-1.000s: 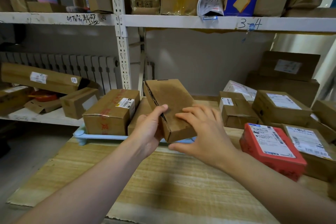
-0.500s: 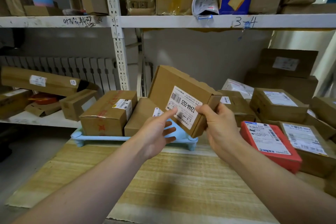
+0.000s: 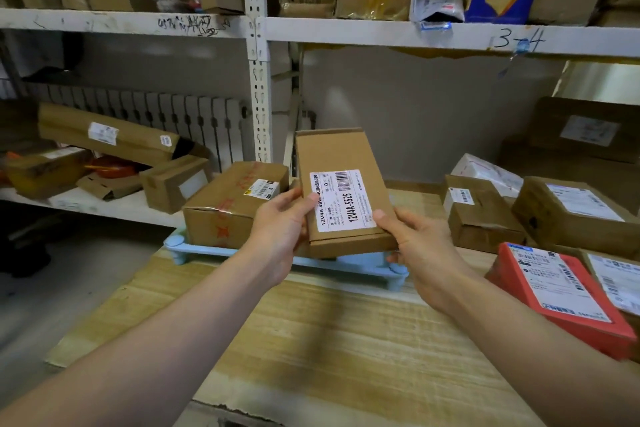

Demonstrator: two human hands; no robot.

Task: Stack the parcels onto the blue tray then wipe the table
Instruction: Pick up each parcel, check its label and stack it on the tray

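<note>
Turned label-up since a moment ago and now held level: flat box (image 3: 346, 194), above the blue tray (image 3: 394, 269), gripped at its near corners by left hand (image 3: 280, 232) and right hand (image 3: 420, 246) fingers. Ready for setting down beside the taped box (image 3: 225, 204); tabletop (image 3: 329, 333) wiping not yet begun.

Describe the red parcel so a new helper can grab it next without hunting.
Start at the wooden table below the shelving, then look to its right end, among the brown cartons. The red parcel lies nearest the front edge, flat, white shipping label up. It is the only red one there.
</note>
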